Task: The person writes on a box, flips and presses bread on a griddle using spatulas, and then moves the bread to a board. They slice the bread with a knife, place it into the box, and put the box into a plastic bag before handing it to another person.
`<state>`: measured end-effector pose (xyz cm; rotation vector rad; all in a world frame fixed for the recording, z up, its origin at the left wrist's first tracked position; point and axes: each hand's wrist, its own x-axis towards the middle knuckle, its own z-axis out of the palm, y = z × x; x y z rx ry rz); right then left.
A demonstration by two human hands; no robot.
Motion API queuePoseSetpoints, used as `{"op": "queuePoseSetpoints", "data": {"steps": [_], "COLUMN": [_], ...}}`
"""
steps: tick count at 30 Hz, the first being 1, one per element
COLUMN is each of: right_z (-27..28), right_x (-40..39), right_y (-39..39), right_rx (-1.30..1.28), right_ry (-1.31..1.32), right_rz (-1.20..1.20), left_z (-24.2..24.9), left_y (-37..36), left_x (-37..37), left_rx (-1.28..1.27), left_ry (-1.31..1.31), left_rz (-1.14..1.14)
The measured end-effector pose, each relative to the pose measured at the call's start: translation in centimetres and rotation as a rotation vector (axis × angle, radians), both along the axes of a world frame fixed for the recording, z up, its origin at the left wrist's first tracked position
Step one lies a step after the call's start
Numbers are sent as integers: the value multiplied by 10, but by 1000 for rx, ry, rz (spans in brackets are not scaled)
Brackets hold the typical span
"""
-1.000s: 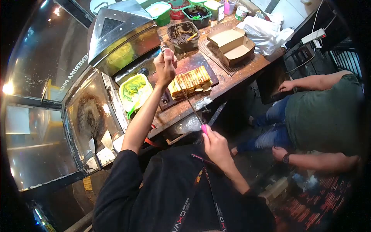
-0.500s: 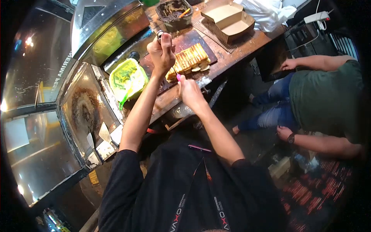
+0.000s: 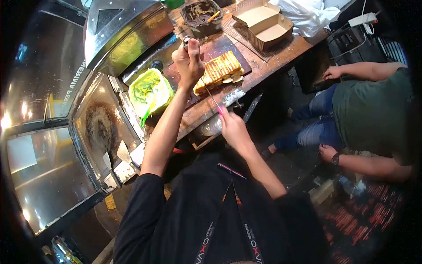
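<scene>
White power strip (image 3: 363,19); person (image 3: 371,71), green shirt (image 3: 367,115).

The square plastic tub (image 3: 150,91) was bright lime green, its contents streaked yellow and darker green. The thin knife handle (image 3: 220,108) was hot pink. Dark brown stripes crossed the golden-yellow sliced bread (image 3: 221,70). The open cardboard box (image 3: 269,27) was pale tan inside and darker brown outside. The short-sleeved cloth shirt (image 3: 367,115) on the other person was dark green, above faded blue denim trousers (image 3: 317,115). White lettering with a red X marked the narrow black lanyard (image 3: 211,229).

Right hand (image 3: 236,130) moved in, then drew knife (image 3: 220,109) back from bread (image 3: 220,72); blade (image 3: 212,96) showing again.
</scene>
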<state>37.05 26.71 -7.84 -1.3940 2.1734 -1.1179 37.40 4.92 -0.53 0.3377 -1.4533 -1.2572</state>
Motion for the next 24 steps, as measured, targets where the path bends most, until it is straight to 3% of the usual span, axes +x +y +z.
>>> {"op": "queuePoseSetpoints", "data": {"steps": [3,8,10,16,21,24], "right_z": [-9,-62,-50,-16,49,54], "right_x": [3,-4,-3,2,-48,-94], "right_y": [1,-66,-39,124,126,94], "right_rx": [66,11,-69,117,104,168], "right_ry": [1,49,13,28,-147,-179], "right_rz": [-20,-26,0,26,-264,-314], "left_z": [0,-1,1,6,6,14], "left_y": [1,5,8,12,14,22], "left_x": [5,5,8,9,13,8], "left_rx": [3,-61,-81,-200,-92,45], "left_ry": [-48,-88,-111,-117,-208,-173], "left_rz": [20,64,49,133,142,206]}}
